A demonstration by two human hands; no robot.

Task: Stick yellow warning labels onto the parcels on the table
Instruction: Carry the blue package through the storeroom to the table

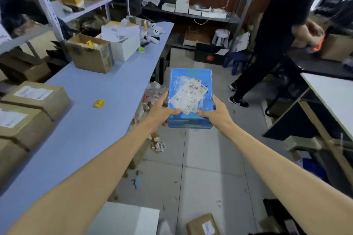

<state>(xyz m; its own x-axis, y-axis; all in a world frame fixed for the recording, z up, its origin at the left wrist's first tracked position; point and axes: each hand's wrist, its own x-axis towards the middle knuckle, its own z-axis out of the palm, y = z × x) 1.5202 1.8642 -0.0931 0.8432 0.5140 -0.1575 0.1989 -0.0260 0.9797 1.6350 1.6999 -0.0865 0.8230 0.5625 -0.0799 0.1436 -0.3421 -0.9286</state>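
With fingers curled, my left hand (pixel 162 109) and right hand (pixel 214 113) grip the blue rectangular plastic-wrapped parcel (pixel 191 91) at 12 o'clock; slick wrap risks slippage.

Blue wrap is recorded on the parcel (pixel 189 75); its white labels (pixel 191 93) are printed with black barcodes. The table (pixel 91 129) is surfaced in plain lavender-blue. A sticker (pixel 99 103) is listed as yellow, marked red. The cardboard boxes (pixel 44 105) are brown, each patched with white. The open carton (pixel 89 61) is brown; the box (pixel 126 49) beside it, white. The floor (pixel 210 168) is tiled grey. The stool (pixel 236 59) is blue; the crate (pixel 209 57), black with a red mark.
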